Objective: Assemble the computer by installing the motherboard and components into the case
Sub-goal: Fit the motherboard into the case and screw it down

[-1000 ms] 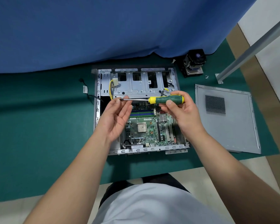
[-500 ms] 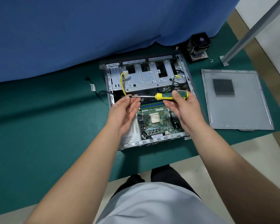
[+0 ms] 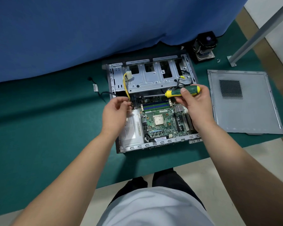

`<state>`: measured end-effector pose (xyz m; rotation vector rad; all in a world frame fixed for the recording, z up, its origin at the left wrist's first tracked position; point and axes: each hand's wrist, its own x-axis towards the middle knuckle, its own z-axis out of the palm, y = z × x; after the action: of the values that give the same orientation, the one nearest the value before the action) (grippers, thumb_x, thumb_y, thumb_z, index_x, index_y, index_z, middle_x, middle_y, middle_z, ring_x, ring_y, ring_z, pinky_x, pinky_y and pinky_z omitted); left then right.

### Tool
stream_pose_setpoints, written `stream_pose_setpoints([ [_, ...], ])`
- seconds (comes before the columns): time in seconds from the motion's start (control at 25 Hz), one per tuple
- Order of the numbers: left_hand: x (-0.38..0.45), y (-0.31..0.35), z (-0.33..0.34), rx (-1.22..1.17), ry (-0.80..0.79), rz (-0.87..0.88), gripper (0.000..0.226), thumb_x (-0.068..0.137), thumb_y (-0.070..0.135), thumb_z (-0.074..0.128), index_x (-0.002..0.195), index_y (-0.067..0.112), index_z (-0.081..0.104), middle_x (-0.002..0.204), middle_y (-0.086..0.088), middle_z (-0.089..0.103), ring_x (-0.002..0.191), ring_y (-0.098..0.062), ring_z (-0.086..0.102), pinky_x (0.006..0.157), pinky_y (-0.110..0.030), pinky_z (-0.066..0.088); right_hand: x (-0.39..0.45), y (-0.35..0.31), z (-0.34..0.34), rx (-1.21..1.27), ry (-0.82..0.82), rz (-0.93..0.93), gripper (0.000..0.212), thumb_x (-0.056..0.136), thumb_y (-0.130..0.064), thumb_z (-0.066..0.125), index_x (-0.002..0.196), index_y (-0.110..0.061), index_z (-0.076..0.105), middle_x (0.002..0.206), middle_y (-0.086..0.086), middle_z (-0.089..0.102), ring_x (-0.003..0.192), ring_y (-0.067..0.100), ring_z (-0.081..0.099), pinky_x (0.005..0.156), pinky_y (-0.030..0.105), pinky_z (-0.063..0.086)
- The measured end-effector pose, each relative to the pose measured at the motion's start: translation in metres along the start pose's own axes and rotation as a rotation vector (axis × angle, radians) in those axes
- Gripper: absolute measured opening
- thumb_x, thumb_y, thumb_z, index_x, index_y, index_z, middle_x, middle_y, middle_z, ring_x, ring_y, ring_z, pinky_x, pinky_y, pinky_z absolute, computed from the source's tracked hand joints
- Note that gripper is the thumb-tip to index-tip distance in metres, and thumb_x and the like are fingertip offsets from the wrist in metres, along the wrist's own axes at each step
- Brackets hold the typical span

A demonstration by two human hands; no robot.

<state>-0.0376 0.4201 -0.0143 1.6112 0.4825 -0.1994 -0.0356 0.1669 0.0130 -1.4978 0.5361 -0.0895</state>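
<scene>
Over the open grey sheet-metal computer case point(image 3: 151, 145), seen from the head camera, the right hand point(image 3: 196, 106) has its grip curled round the green-and-yellow plastic handle of the screwdriver point(image 3: 182, 91), thumb on top, with the thin steel shaft running leftward across the case above the green motherboard point(image 3: 162, 123). The motherboard lies flat inside the case, its silver square processor plate near the middle and the blue and black memory slots along its far edge. The left hand point(image 3: 115, 113) hovers at the case's left wall, fingers loosely curled beside the yellow-and-black cable bundle point(image 3: 126, 86); whether the grip pinches a screw or a wire I cannot tell.

The chief risk, as I judge it, is the shaft tip: it hangs just above bare circuitry, and a slip or a drop would gouge the board or the slots. A small screw fumbled by the left hand could fall under the board or among the cables. The loose cables could also snag a wrist.

Room is tight inside: the silver perforated drive cage point(image 3: 153, 75) closes the far side, and raw folded steel edges rim the near wall. Outside, the green-covered worktop point(image 3: 39, 128) is open to the left; on the right lie the flat grey vented side panel point(image 3: 245, 101) and, further back, the black fan-topped heatsink cooler point(image 3: 204, 46).
</scene>
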Motion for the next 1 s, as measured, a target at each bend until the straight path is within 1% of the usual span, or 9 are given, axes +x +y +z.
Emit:
stream_pose_setpoints([
  [0.08,0.009,-0.001,-0.009,0.401,0.031,0.329,0.019,0.101,0.013,0.055,0.112,0.02,0.069,0.11,0.009,0.07,0.102,-0.013,0.065,0.095,-0.037,0.055,0.005,0.005,-0.001,-0.201,-0.016,-0.089,0.03,0.094,-0.026,0.074,0.113,-0.026,0.051,0.1,-0.004,0.072,0.091,0.019,0.076,0.091,0.048,0.06],
  [0.16,0.024,-0.001,-0.013,0.63,0.011,0.553,0.028,0.099,0.011,0.055,0.123,0.019,0.067,0.126,0.009,0.063,0.123,-0.016,0.053,0.111,-0.031,0.04,0.007,0.009,0.001,-0.336,-0.059,-0.176,0.028,0.091,-0.034,0.075,0.109,-0.036,0.054,0.097,-0.01,0.07,0.092,0.016,0.072,0.091,0.05,0.058],
  [0.24,0.042,0.0,-0.013,0.752,-0.031,0.61,0.039,0.099,0.012,0.056,0.137,0.019,0.061,0.148,0.001,0.052,0.144,-0.022,0.037,0.122,-0.03,0.023,0.009,0.012,0.007,-0.398,-0.11,-0.259,0.027,0.09,-0.036,0.074,0.11,-0.041,0.056,0.098,-0.018,0.069,0.091,0.009,0.07,0.091,0.042,0.059],
  [0.32,0.056,0.0,-0.009,0.914,-0.082,0.595,0.047,0.103,0.022,0.053,0.15,0.026,0.05,0.164,0.0,0.034,0.155,-0.026,0.021,0.125,-0.038,0.014,0.012,0.015,0.015,-0.46,-0.152,-0.356,0.031,0.09,-0.033,0.074,0.116,-0.04,0.059,0.102,-0.023,0.063,0.092,0.004,0.066,0.089,0.032,0.058],
  [0.44,0.067,-0.012,-0.004,1.115,-0.095,0.558,0.051,0.106,0.036,0.045,0.157,0.029,0.038,0.17,-0.002,0.019,0.158,-0.024,0.011,0.128,-0.042,0.004,0.017,0.022,0.025,-0.548,-0.21,-0.465,0.038,0.092,-0.025,0.075,0.127,-0.032,0.063,0.115,-0.012,0.053,0.101,0.006,0.06,0.09,0.025,0.054],
  [0.6,0.071,-0.026,-0.002,1.056,0.012,0.623,0.044,0.105,0.03,0.048,0.149,0.03,0.048,0.167,-0.003,0.03,0.156,-0.023,0.019,0.128,-0.041,0.005,0.023,0.037,0.036,-0.644,-0.238,-0.559,0.043,0.095,-0.026,0.073,0.134,-0.033,0.056,0.118,-0.011,0.052,0.101,-0.003,0.056,0.084,0.007,0.043],
  [0.72,0.073,-0.026,-0.003,0.992,0.013,0.631,0.043,0.103,0.024,0.051,0.146,0.031,0.053,0.165,-0.002,0.033,0.156,-0.023,0.021,0.128,-0.039,0.005,0.027,0.051,0.043,-0.635,-0.233,-0.561,0.041,0.095,-0.025,0.071,0.129,-0.036,0.051,0.119,-0.009,0.055,0.1,-0.002,0.057,0.083,0.008,0.043],
  [0.84,0.073,-0.026,-0.002,0.946,0.012,0.622,0.043,0.102,0.02,0.055,0.144,0.03,0.056,0.164,-0.001,0.035,0.155,-0.021,0.022,0.128,-0.038,0.005,0.031,0.064,0.048,-0.648,-0.221,-0.596,0.038,0.096,-0.024,0.071,0.129,-0.032,0.054,0.119,-0.015,0.053,0.103,-0.005,0.055,0.086,0.007,0.041],
  [1.0,0.075,-0.026,-0.003,0.908,0.026,0.613,0.043,0.101,0.018,0.057,0.142,0.028,0.059,0.163,0.0,0.038,0.155,-0.019,0.022,0.128,-0.036,0.004,0.035,0.075,0.051,-0.63,-0.2,-0.618,0.038,0.095,-0.022,0.072,0.128,-0.032,0.056,0.119,-0.017,0.053,0.1,-0.008,0.054,0.079,0.004,0.039],
])
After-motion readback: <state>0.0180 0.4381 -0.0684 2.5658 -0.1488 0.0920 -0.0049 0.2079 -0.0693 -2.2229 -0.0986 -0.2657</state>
